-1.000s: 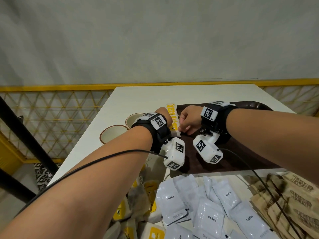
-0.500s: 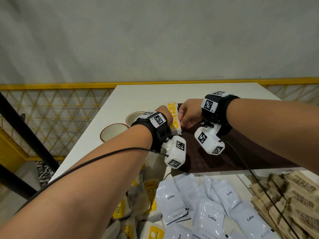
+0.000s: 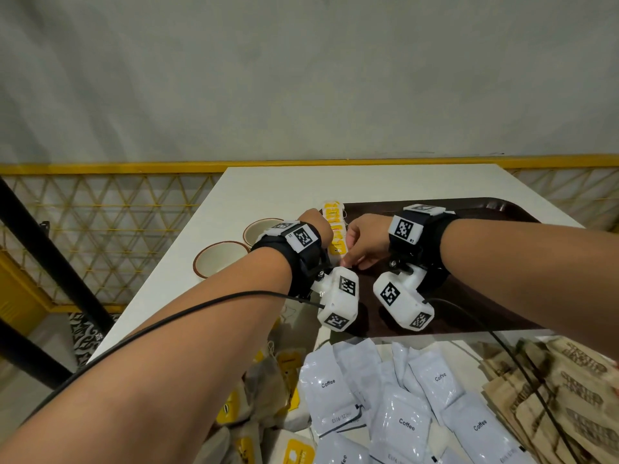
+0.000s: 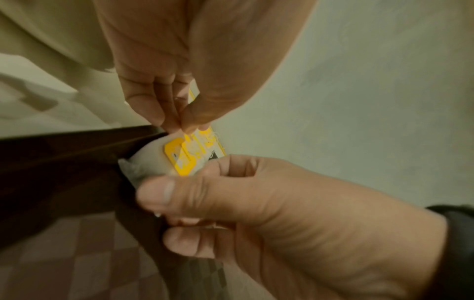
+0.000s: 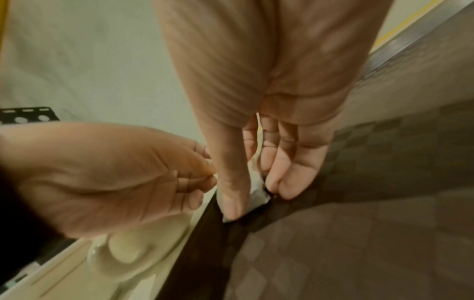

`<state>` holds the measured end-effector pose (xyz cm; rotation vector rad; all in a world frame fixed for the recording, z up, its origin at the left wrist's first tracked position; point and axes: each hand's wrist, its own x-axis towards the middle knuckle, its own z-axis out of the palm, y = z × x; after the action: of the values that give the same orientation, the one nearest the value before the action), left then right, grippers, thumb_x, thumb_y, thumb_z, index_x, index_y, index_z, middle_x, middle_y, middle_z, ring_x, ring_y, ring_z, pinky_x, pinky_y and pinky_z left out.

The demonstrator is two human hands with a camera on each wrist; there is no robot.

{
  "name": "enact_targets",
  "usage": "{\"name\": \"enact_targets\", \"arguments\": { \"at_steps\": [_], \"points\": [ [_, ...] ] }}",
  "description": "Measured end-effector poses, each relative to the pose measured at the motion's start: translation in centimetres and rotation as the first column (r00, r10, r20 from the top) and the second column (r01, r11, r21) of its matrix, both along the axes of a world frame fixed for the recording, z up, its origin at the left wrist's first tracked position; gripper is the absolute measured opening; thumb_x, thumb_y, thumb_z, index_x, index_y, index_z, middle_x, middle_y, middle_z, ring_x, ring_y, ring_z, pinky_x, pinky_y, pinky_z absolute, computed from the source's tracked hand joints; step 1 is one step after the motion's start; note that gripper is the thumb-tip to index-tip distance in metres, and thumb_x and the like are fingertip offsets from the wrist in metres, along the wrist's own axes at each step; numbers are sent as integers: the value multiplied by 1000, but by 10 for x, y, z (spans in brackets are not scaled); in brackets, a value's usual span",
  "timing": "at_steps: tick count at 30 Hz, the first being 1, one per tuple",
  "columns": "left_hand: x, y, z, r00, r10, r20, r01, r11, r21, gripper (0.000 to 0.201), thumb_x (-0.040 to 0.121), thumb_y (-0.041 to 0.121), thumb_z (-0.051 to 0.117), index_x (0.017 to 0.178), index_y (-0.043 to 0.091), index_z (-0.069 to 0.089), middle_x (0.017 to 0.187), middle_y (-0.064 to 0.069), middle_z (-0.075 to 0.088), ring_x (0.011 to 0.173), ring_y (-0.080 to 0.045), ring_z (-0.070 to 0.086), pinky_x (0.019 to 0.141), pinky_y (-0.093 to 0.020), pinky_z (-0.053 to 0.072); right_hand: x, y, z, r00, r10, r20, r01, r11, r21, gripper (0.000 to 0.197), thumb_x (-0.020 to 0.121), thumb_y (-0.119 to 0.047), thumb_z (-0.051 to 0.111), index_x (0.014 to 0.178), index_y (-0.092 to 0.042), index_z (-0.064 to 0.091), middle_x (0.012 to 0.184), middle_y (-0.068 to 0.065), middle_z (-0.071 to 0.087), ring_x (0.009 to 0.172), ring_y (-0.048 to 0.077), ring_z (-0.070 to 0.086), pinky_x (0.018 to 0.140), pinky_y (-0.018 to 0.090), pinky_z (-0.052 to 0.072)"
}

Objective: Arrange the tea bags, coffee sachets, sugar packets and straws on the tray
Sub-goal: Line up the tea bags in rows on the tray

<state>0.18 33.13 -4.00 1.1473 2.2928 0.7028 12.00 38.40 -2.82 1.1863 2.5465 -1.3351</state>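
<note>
Both hands meet at the far left edge of the brown tray [image 3: 502, 296], which lies on the white bench [image 3: 294, 185]. The left hand [image 3: 313, 219] has its thumb and fingers pinched on a stack of tea bags [image 3: 335, 229] with yellow tags. The right hand [image 3: 365, 242] has its fingers curled around the near end of the same stack, with its thumb on one side and its fingers on the other. The stack sits right along the tray's left rim, partly on the tray. The writing on the yellow tags is too small to read. Most of the tray to the right of the hands is bare brown floor with a faint check pattern. Two cups [image 3: 221, 259] stand on the bench just left of the hands, near the bench's left edge. The far part of the bench is open and white. Near the person lies a heap of white sachets [image 3: 405, 416], each printed with the word "Coffee". To their right is a pile of brown paper packets [image 3: 569, 396] with dark print that is hard to read. To their left are more loose tea bags with yellow tags [image 3: 294, 453]. A black cable [image 3: 167, 319] runs across the left arm.
</note>
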Motion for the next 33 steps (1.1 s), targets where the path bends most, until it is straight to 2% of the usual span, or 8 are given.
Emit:
{"name": "enact_targets", "arguments": {
  "at_steps": [6, 10, 13, 19, 24, 26, 29, 33],
  "points": [
    [-3, 2, -4, 999, 32, -40, -33, 999, -14, 31, 89, -1, 49, 118, 1, 59, 121, -17, 61, 112, -32, 58, 98, -39, 46, 0, -5, -3, 1000, 2, 8, -3, 995, 103, 32, 70, -1, 80, 65, -11, 51, 83, 18, 63, 79, 27, 64, 85, 45, 54],
    [-4, 2, -6, 998, 55, -21, -55, 999, -2, 28, 87, 2, 53, 112, 3, 64, 113, -15, 65, 104, -32, 62, 93, -39, 50, 2, -4, -1, 1000, -12, -5, 12, 997, 70, 30, 72, -4, 80, 67, -11, 51, 76, 12, 62, 76, 25, 62, 85, 41, 55],
    [-5, 3, -6, 999, 50, -11, -50, 999, 9, 25, 86, 3, 55, 108, 4, 66, 108, -15, 67, 99, -32, 64, 88, -38, 53, -1, 1, 2, 996, -82, -40, 84, 995, 54, 26, 76, -8, 77, 68, -10, 52, 64, 8, 57, 63, 20, 57, 77, 35, 54],
    [-10, 5, -7, 999, 39, 8, -40, 999, 17, 23, 83, 5, 59, 104, 5, 68, 102, -16, 68, 95, -33, 65, 88, -41, 54, 2, 5, 0, 979, -148, -139, 157, 986, 56, 13, 79, 3, 69, 81, -8, 63, 76, 5, 59, 63, 12, 57, 51, 18, 50],
    [-7, -10, 9, 998, -46, 52, 40, 993, 111, 14, 88, 1, 54, 93, 0, 67, 83, -15, 66, 75, -26, 63, 88, -41, 55, 1, 3, 4, 973, -152, -173, 171, 980, 101, 17, 81, 0, 66, 71, -11, 58, 64, 6, 55, 54, 15, 51, 50, 23, 45],
    [-7, -27, 25, 991, -120, 64, 111, 984, 137, 15, 89, -2, 54, 80, 7, 63, 68, -8, 57, 62, -18, 54, 72, -32, 56, 1, -7, 11, 977, -72, -199, 87, 994, 66, 16, 81, 0, 67, 70, -8, 58, 63, 10, 53, 55, 16, 50, 52, 24, 45],
    [-10, -67, 51, 957, -287, -35, 288, 957, 31, 12, 87, 1, 58, 84, 10, 65, 64, -3, 58, 55, -13, 53, 44, -14, 46, 0, -32, 19, 970, 149, -190, -154, 988, -12, 11, 81, 5, 65, 75, -3, 63, 75, 19, 56, 61, 21, 51, 56, 26, 42],
    [-20, -121, 69, 867, -490, -92, 456, 854, -248, 13, 83, 6, 66, 77, 18, 68, 61, 5, 62, 49, -2, 56, 49, -11, 43, -1, -73, 21, 920, 387, -58, -385, 922, 38, 16, 79, -8, 74, 94, -8, 70, 77, 0, 69, 67, 5, 63, 71, 23, 55]
  ]
}}
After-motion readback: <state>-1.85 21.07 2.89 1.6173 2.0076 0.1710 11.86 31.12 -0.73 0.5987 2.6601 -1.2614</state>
